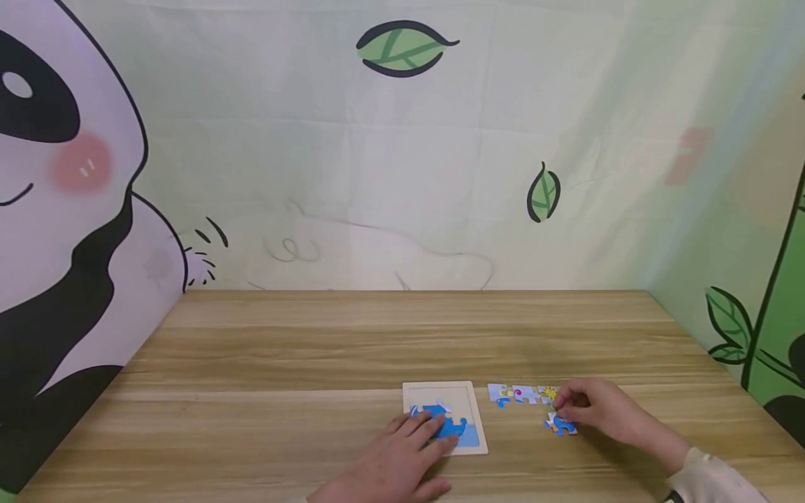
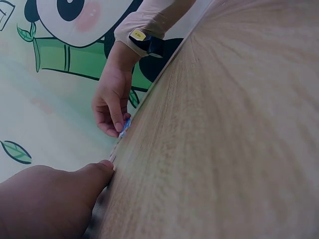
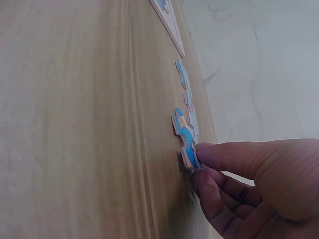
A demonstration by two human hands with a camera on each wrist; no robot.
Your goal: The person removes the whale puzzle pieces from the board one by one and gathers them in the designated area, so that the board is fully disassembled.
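My left hand [image 1: 399, 457] lies with fingers extended on the lower left of a wooden puzzle tray [image 1: 466, 397], which holds blue pieces [image 1: 454, 427]. The fingers cover part of the picture. To the right of the tray, my right hand [image 1: 604, 409] pinches a blue and white jigsaw piece [image 1: 560, 424] between thumb and fingers. In the right wrist view this jigsaw piece [image 3: 186, 140] is tilted, with its lower end at the fingertips. In the left wrist view the tray is mostly hidden behind the left hand [image 2: 55, 196].
Beyond the held piece, a row of loose jigsaw pieces lies on the table: one with a blue part [image 1: 498, 392], one with a pink spiral [image 1: 525, 395] and one with a yellow sun [image 1: 548, 393]. A printed cloth backdrop [image 1: 402, 154] stands behind the wooden table [image 1: 264, 363].
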